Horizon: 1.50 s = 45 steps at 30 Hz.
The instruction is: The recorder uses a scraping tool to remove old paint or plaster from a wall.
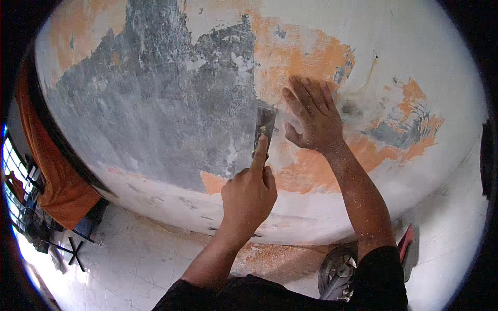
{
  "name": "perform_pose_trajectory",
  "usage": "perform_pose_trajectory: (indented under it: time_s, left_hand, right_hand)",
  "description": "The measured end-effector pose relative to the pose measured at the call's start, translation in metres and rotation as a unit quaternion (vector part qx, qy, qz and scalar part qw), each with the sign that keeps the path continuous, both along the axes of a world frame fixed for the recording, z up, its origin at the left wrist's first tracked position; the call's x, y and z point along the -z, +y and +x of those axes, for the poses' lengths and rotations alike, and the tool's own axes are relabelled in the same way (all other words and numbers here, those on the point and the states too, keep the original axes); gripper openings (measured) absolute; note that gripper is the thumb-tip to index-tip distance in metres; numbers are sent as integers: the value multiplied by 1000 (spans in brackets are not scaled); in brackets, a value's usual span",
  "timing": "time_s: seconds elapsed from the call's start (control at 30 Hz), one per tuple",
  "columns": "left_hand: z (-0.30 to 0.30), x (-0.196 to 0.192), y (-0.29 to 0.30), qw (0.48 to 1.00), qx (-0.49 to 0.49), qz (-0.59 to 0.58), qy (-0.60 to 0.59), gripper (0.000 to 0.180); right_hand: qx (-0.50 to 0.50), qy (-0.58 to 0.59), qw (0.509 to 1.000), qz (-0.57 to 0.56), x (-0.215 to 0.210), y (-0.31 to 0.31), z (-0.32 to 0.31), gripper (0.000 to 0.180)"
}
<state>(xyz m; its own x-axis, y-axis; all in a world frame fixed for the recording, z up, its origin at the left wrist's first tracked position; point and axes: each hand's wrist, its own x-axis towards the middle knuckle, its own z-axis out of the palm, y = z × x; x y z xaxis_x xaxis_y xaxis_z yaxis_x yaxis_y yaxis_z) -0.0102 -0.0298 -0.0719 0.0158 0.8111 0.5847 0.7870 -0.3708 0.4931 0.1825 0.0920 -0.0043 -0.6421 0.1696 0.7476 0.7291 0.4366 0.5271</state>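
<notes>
Largest first: the surface (415,36) ahead of you, white at its margins, filling most of the view. A broad grey patch (150,119) covers much of its left and middle, ragged along the top. Orange patches (321,171) sit mainly right of the grey, smeared and uneven, two lying above and below your right hand.

Pale floor (140,259) below, brownish beneath the surface's lower edge. Orange cloth (57,181) hangs beyond the surface's left end. A wheel (343,263) shows low down, partly hidden by your right sleeve (381,274); a small red thing, kind unclear, just right of it.

Your right hand (314,114): empty, palm down on the surface, fingers slightly parted and pointing up, thumb out to the left. Pale specks on the forearm.

Your left hand (250,194): closed round the scraper, index finger stretched along it toward the blade, knuckles up.

Smallest, the scraper (266,117): at the grey patch's right edge, left of your right hand, blade upward, marked with pale residue. Handle mostly hidden in your fist. Cannot tell how firmly the blade's tip presses.
</notes>
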Motion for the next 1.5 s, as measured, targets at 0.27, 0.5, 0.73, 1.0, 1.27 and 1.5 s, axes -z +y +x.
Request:
perform_pose_trajectory:
  time_s: [0.27,0.5,0.73,1.0,1.27,1.5]
  left_hand:
    - [0,-5,-1,1000,13,8,-5,64]
    - [7,-23,-5,996,28,-66,-52,64]
    - [7,-14,12,1000,2,23,3,67]
    - [9,-40,13,997,14,-61,-39,62]
    - [-4,-8,8,996,47,32,-61,66]
    - [-1,1,3,999,32,4,-31,65]
  right_hand:
    - [3,1,1000,1,-3,-5,-2,70]
    - [-29,9,1000,-9,-4,-3,2,70]
    - [-21,14,1000,4,-4,-1,-1,73]
    - [-10,9,1000,-22,0,-4,5,72]
    - [-12,-4,1000,-11,1,-1,1,64]
    - [-13,12,1000,-12,0,-2,5,72]
